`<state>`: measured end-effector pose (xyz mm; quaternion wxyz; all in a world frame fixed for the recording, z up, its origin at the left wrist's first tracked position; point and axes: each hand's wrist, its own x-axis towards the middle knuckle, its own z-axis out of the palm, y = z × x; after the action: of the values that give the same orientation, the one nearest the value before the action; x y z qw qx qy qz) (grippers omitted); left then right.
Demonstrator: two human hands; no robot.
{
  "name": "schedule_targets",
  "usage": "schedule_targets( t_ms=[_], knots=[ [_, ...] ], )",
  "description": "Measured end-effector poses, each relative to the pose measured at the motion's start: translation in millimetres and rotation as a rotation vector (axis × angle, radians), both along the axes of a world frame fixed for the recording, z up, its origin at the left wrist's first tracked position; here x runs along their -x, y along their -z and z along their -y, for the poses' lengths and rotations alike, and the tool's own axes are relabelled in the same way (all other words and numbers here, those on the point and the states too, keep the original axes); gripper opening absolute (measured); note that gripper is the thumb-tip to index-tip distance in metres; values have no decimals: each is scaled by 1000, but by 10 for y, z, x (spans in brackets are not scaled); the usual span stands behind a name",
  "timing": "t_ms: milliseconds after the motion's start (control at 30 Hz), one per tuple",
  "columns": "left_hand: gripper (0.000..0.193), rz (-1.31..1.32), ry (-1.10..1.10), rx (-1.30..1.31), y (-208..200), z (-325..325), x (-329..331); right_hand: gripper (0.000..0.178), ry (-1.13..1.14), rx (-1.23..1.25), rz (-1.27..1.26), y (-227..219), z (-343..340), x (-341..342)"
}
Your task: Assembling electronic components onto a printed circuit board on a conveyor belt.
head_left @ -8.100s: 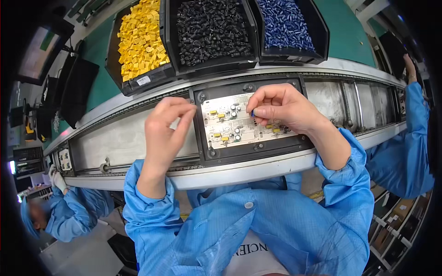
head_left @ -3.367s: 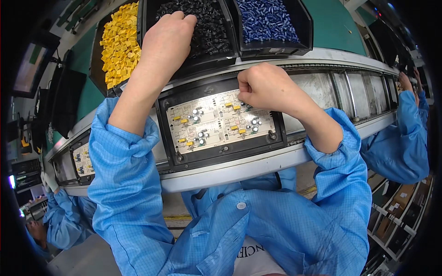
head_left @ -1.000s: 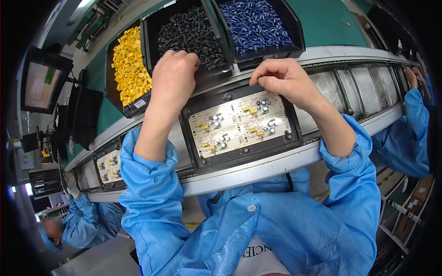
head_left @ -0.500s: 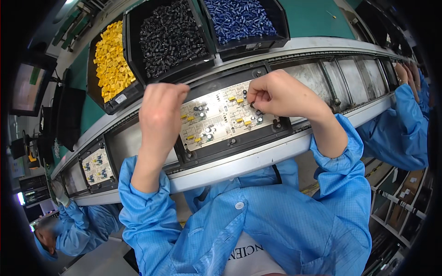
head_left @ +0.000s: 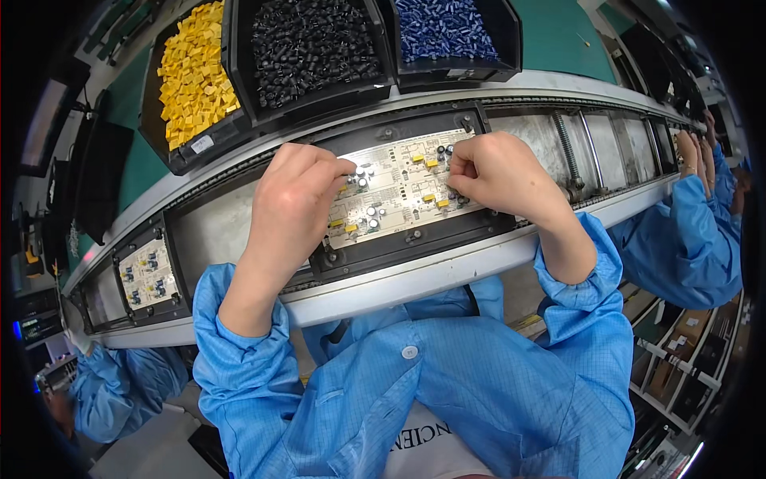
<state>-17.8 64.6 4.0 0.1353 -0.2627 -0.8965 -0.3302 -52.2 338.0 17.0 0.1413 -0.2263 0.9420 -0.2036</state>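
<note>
A pale circuit board lies in a black carrier frame on the conveyor in front of me. Yellow block-shaped parts and small round capacitors stand on it. Over its left side is my left hand, thumb and forefinger pinched together right beside a capacitor. My right hand bends over the right edge of the board, its fingers closed in a pinch close to the surface. What either pinch holds, if anything, is hidden or too small to make out.
Beyond the conveyor rail stand black bins of yellow block parts, black capacitors and blue cylindrical parts. Another populated board sits on the conveyor at left. Co-workers in blue sleeves are at both sides.
My left hand has come down to the board's left side, its fingertips now beside a capacitor. My right hand stays pinched at the right side. The view has shifted slightly.
</note>
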Motion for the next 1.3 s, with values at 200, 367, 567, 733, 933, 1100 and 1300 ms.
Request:
schedule_targets(
  t_ms=[200,367,567,733,933,1100,1300],
  knots=[
    [15,125,71,-49,75,-16,-65,11,11,-36,-15,-17,42,-53],
    [13,186,111,-18,123,-12,-77,10,8,-52,-73,-16,32,-66],
    [14,170,163,-6,141,-44,-86,19,-30,-6,-36,-34,-29,-49],
    [20,200,139,38,138,-72,-80,25,40,154,77,-75,-83,23],
    [25,171,169,40,140,-102,-68,25,83,225,18,-43,-103,33],
    [28,165,198,52,185,-89,-40,24,79,210,39,-69,-117,25],
    [33,91,272,138,146,-118,11,23,61,223,24,-68,-131,35]
  ],
)
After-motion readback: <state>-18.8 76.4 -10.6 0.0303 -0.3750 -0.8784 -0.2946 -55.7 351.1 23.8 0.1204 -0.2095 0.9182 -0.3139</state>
